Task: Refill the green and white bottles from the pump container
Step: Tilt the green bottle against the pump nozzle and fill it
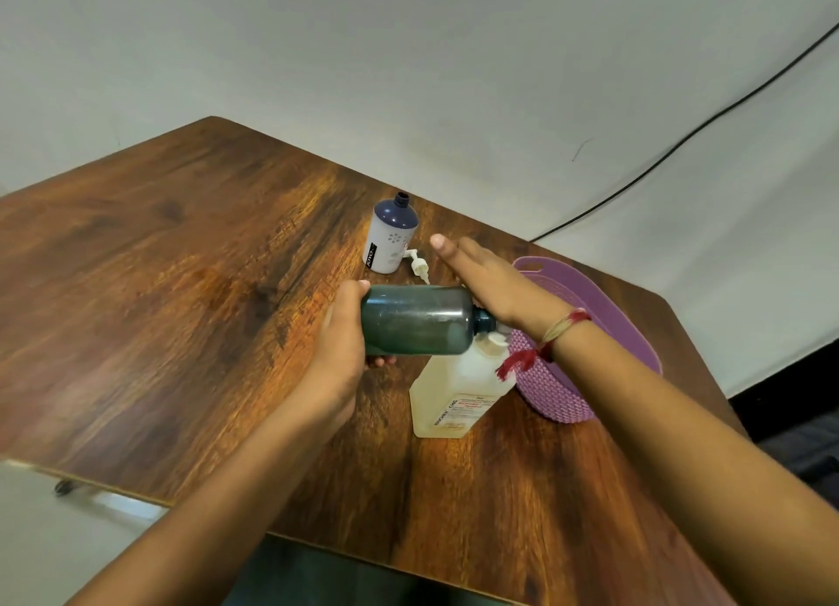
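**Sideways over the pump container: green bottle held level**

Just right of the frame's centre, the left hand [343, 333] grips the green bottle [417, 320] by its base. The thumb lies over the top edge and the fingertips curl round underneath. The bottle lies on its side in the air, with its dark neck pointing toward the right of the frame.

The right hand [490, 278] is flat, fingers straight and pressed together, reaching toward the upper left. Its heel sits right at the bottle's neck; whether palm and neck touch cannot be told. A red and tan thread [545, 340] is tied round that wrist.

Directly below the green bottle's neck stands the pump container [454, 392], a pale translucent jug with a red-printed label. Its cream-coloured top is partly hidden by the bottle and the wrist.

Farther up the frame, well apart from the hands, the white bottle [391, 237] stands upright on the wooden table [181, 265]. Its shoulder is dark blue and its neck is uncapped. A white pump head [417, 265] lies on the wood just beside its base.

At the right, a purple basket [604, 315] sits near the table's edge, close behind the container. A black cable [681, 138] runs down the pale wall in the upper right.
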